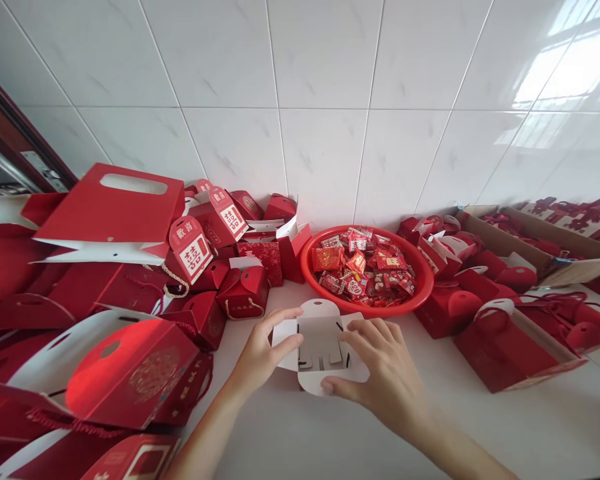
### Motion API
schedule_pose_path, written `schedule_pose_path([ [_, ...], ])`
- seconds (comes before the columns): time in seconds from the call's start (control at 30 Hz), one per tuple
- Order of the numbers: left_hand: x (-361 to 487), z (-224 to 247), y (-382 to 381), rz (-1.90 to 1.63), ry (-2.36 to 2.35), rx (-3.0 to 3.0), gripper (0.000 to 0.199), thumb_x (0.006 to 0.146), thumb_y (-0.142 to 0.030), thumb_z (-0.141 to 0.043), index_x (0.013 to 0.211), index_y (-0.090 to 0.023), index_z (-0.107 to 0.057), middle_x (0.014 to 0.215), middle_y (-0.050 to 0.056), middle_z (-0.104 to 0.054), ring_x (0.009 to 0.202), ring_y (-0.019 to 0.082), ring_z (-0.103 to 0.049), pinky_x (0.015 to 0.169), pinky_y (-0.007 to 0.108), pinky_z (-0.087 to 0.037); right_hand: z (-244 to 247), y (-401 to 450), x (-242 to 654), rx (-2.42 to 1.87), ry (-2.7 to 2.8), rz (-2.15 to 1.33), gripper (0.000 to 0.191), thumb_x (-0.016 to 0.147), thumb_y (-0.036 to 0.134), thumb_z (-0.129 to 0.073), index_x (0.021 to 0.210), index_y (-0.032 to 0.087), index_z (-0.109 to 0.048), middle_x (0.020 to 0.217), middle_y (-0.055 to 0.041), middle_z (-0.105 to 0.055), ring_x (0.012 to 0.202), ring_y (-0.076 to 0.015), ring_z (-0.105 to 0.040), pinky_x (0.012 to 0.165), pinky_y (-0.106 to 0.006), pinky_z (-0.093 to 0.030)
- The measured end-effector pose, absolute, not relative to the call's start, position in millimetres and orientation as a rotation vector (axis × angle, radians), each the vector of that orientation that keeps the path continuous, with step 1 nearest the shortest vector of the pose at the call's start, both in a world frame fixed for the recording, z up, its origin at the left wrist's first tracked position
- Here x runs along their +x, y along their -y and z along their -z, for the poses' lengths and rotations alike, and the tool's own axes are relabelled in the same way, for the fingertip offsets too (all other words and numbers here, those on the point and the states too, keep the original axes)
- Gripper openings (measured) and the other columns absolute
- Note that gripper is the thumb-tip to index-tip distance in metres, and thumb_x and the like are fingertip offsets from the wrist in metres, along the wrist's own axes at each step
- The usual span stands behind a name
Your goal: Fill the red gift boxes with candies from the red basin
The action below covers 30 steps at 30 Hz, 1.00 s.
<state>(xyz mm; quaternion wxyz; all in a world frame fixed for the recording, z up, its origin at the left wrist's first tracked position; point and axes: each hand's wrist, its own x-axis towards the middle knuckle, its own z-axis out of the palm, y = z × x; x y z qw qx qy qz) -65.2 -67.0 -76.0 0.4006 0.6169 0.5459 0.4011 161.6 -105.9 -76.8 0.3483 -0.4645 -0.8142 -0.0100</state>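
And here the left hand (pixel 260 350) and right hand (pixel 387 367) work apart, fingers spread at the flaps (pixel 320 308) of the white-lined box (pixel 323 337) between them, where lopsided pressure could crease cardboard or bump the red basin (pixel 380 311) just beyond.

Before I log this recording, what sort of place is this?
An indoor room, perhaps in a home, though too little shows to be sure. A tiled wall reflecting window-like light stands behind a pale work surface that bears red boxes.
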Motion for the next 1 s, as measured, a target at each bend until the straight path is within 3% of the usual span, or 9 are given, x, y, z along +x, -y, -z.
schedule_pose_path([
  [0.2,-65.4,78.3,68.0,-1.025,-1.349,1.602,0.034,0.078,-0.044,-0.068,0.107,-0.027,-0.077,0.125,0.007,-0.072,0.129,0.032,-0.058,0.110,0.043,-0.045,30.0,62.6,186.5,-1.080,2.069,-0.298,0.010,0.091,0.031,-0.068,0.091,0.022,-0.073,0.096,-0.0054,-0.076,0.090,-0.0220,-0.069,0.085,-0.037,-0.050],
  [0.37,-66.5,74.7,70.7,-1.006,-1.370,1.639,0.038,0.084,-0.051,-0.063,0.112,-0.028,-0.077,0.125,0.007,-0.071,0.122,0.031,-0.062,0.095,0.038,-0.053,6.9,3.6,202.8,-1.368,1.924,-0.411,0.006,0.084,0.025,-0.069,0.085,0.020,-0.073,0.091,-0.0052,-0.077,0.085,-0.0219,-0.071,0.075,-0.031,-0.051],
  [0.53,-72.4,66.5,75.1,-0.960,-1.354,1.707,0.044,0.088,-0.055,-0.060,0.122,-0.030,-0.073,0.128,0.006,-0.068,0.112,0.026,-0.067,0.086,0.032,-0.057,11.9,-21.5,193.3,-1.739,2.147,-0.298,0.009,0.084,0.028,-0.071,0.087,0.019,-0.069,0.083,-0.0052,-0.074,0.081,-0.0228,-0.068,0.066,-0.028,-0.042],
  [0.7,-80.4,54.1,84.5,-0.925,-1.403,1.711,0.054,0.089,-0.057,-0.059,0.139,-0.036,-0.060,0.145,0.006,-0.059,0.118,0.026,-0.066,0.091,0.033,-0.058,24.7,-21.9,183.1,-1.816,2.192,-0.307,0.024,0.070,0.025,-0.082,0.084,0.021,-0.063,0.068,-0.0010,-0.064,0.072,-0.0228,-0.063,0.057,-0.027,-0.030],
  [0.83,-78.5,40.5,85.5,-0.876,-1.588,1.706,0.061,0.089,-0.063,-0.055,0.142,-0.032,-0.058,0.149,0.009,-0.057,0.128,0.032,-0.062,0.103,0.042,-0.052,29.3,-23.4,187.8,-1.757,2.170,-0.405,0.026,0.070,0.020,-0.078,0.089,0.022,-0.061,0.063,0.0040,-0.058,0.062,-0.0167,-0.056,0.055,-0.025,-0.028],
  [1.0,-68.5,21.0,73.5,-0.884,-1.686,1.758,0.067,0.088,-0.069,-0.049,0.138,-0.025,-0.061,0.142,0.012,-0.062,0.125,0.034,-0.062,0.106,0.047,-0.049,28.1,-27.9,198.4,-1.608,2.141,-0.566,0.024,0.072,0.026,-0.073,0.067,0.021,-0.050,0.058,0.0065,-0.048,0.057,-0.0115,-0.046,0.054,-0.024,-0.030],
])
